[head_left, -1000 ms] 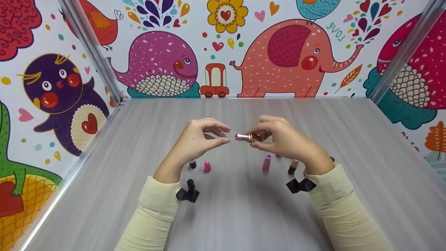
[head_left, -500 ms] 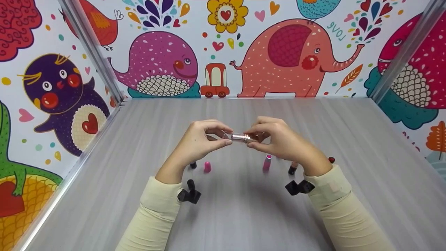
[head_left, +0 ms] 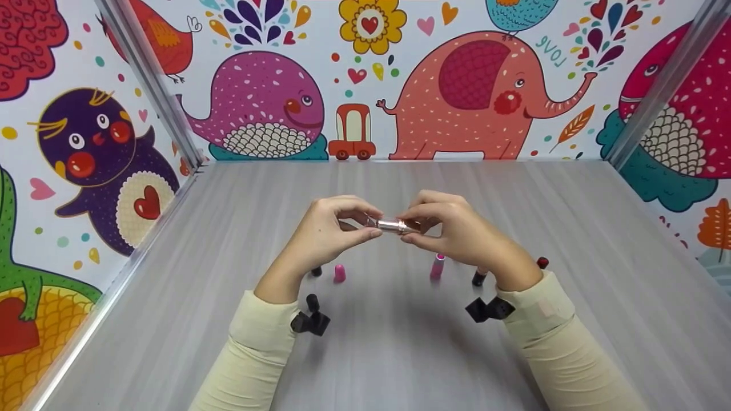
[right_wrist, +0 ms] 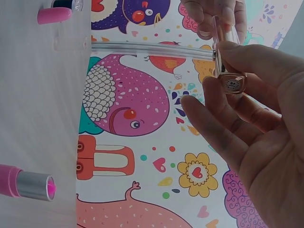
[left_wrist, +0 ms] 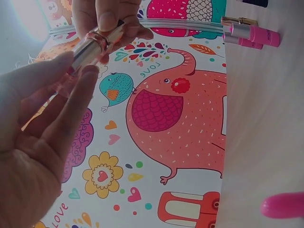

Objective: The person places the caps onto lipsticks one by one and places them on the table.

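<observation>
A rose-gold lipstick point(head_left: 392, 226) lies sideways between the two hands, above the table. My right hand point(head_left: 460, 225) pinches its base, whose square end point(right_wrist: 232, 84) shows in the right wrist view. At the other end my left hand point(head_left: 328, 231) pinches a clear cap point(left_wrist: 65, 88) between thumb and fingers. The cap sits over the lipstick's tip, its far part hidden by the fingers. Nearest below the right hand, a pink lipstick point(head_left: 437, 267) stands uncapped on the table. Under the left hand is a pink cap point(head_left: 340, 273).
A black cap point(head_left: 316, 271) is partly behind the left wrist. Near the right wrist stand a black lipstick point(head_left: 479, 278) and a dark red-topped thing point(head_left: 542, 262). Printed panels point(head_left: 365, 80) wall the grey table point(head_left: 365, 354) at the back and sides.
The hands have come together: the lipstick's tip, apart from the left hand a second ago, has moved left into the clear cap. Over the last half second the right hand has edged slightly left.
</observation>
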`<state>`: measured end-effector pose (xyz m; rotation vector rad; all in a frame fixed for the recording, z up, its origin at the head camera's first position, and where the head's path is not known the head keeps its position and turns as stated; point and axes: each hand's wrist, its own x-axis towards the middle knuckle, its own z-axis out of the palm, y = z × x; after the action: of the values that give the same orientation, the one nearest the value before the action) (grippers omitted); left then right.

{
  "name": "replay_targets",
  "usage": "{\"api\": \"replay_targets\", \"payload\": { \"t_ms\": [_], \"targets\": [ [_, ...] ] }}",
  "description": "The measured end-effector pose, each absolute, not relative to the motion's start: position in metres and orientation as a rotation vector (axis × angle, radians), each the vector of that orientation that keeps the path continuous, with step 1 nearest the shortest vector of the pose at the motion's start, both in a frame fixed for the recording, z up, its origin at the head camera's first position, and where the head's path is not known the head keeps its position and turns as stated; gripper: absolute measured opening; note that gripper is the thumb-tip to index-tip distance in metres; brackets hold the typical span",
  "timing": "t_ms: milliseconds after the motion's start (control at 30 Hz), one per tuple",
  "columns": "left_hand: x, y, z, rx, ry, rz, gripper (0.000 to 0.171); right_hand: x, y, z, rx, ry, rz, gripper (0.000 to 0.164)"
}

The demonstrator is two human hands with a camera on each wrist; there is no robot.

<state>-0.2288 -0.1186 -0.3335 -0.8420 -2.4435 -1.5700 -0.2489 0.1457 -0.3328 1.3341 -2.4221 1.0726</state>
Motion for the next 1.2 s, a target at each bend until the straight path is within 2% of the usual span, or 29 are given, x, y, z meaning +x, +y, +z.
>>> {"api": "replay_targets", "payload": {
  "t_ms": [1200],
  "targets": [
    [-0.217, -0.106, -0.328, -0.772, -2.380, -1.536, 0.023, -0.245, 0.148, -0.329, 1.331, -2.325, 1.059, 0.024]
  ]
}}
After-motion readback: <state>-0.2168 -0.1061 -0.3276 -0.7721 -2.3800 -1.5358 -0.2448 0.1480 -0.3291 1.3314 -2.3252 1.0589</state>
